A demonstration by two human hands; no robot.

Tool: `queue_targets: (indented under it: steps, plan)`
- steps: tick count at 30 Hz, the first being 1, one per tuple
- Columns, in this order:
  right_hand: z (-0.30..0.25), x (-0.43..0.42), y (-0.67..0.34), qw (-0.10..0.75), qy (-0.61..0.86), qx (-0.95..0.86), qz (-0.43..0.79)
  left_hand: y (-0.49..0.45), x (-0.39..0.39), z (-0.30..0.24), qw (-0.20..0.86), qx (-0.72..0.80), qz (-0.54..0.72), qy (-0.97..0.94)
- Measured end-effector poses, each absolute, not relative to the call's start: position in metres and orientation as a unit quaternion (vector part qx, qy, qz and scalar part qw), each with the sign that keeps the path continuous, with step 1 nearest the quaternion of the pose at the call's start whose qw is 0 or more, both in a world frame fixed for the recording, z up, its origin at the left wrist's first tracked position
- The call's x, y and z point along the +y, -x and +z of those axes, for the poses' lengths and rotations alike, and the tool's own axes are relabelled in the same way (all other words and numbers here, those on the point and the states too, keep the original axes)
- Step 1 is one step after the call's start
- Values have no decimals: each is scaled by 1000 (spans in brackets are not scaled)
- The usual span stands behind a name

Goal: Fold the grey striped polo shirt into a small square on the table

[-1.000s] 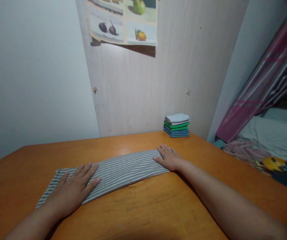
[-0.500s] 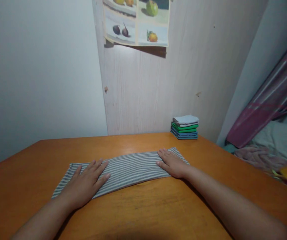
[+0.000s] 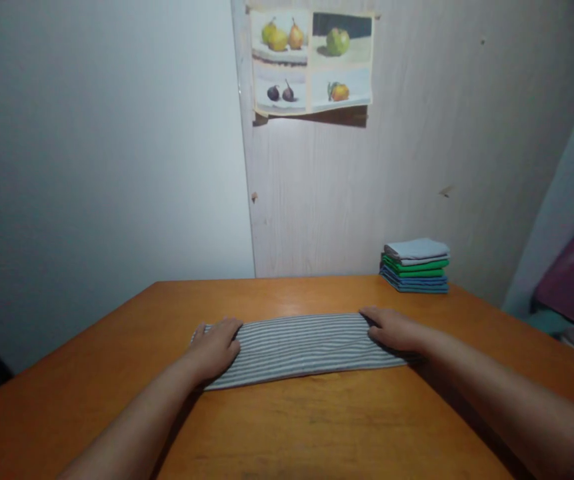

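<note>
striped cloth (image 3: 301,350), grey and white, found lying as a long, narrow band across the middle of an orange-brown wooden table (image 3: 311,440), its stripes running lengthwise. nearest the viewer, bare table surface with darker grain marks; the person's left forearm (image 3: 134,423) and right forearm (image 3: 507,387) reach inward over it from either side. left hand (image 3: 215,350) noted on the cloth's left end, palm down, thumb toward the middle, fingers at the far edge. right hand (image 3: 394,330) noted on the right end, thumb on the stripes and fingers reaching the far edge. whether either hand pinches the fabric or merely presses on it cannot be told. beyond, near the table's far right corner, a neat stack of folded cloths (image 3: 415,268): pale grey on top, green in the middle, blue beneath. behind the table, a pale wood-grain panel (image 3: 327,200), bearing a four-part fruit print (image 3: 311,63) above a brown strip (image 3: 339,118).
</note>
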State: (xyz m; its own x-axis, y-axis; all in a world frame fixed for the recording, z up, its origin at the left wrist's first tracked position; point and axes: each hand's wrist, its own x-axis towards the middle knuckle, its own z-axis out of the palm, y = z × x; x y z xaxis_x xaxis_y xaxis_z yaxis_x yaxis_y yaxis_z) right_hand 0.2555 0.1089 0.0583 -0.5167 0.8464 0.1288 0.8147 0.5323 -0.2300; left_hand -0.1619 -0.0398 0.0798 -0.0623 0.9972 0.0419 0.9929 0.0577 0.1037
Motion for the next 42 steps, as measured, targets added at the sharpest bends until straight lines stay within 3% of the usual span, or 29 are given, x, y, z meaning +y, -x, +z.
queue_targets:
  steps: [7,13,20,25,28,34,42]
  plan:
    - [95,125,-241,-19,519,-849,99,170,-16,114,46,757,-3,-652]
    - [105,122,-227,-57,543,-833,88,161,-8,124,65,759,-59,-645]
    - [122,92,-244,19,549,-836,8,163,-46,143,-26,730,-18,-683]
    - [127,39,-271,156,509,-833,-150,162,-106,151,-228,641,55,-731]
    - [101,3,-293,201,448,-854,-174,158,-145,131,-273,582,62,-763]
    - [52,-41,-328,169,402,-889,-143,157,-191,88,-271,529,51,-803]
    - [67,-53,-348,129,426,-882,-155,160,-216,103,-233,572,15,-787]
